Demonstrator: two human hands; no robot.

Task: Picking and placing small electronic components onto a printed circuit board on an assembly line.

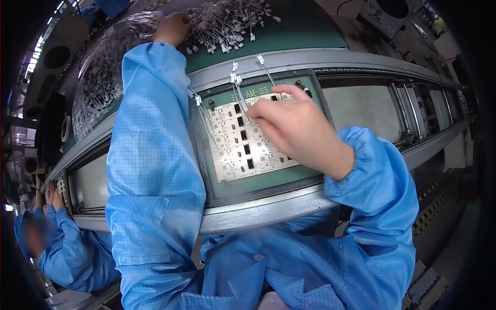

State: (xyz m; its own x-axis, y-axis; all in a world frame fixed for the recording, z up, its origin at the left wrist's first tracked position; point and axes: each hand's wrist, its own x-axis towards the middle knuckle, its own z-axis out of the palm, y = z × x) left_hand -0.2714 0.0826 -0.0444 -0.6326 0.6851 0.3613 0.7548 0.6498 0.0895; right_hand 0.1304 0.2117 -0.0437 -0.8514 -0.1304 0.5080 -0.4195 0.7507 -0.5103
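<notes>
My right hand [297,129] is closed in a pinch over a panel of white circuit boards [230,168], its thumb and forefinger on a thin white cable [241,95] with white plug ends. The cable's lower end is hidden by my fingertips, beside the column of black sockets [244,135]. Further off, my left hand [173,29] curls at the edge of a heap of similar cables [225,26]. Its fingertips are mostly hidden, and what they grip cannot be made out. Other cables rest over the frame's left side [200,106] and far edge [262,63].
The panel lies in a green carrier [248,187] between metal conveyor rails [268,212]. A clear plastic bag of cables [101,88] lies left of my left arm. A co-worker in blue [77,253] sits at the far left. A boxy device [385,18] stands at the back right.
</notes>
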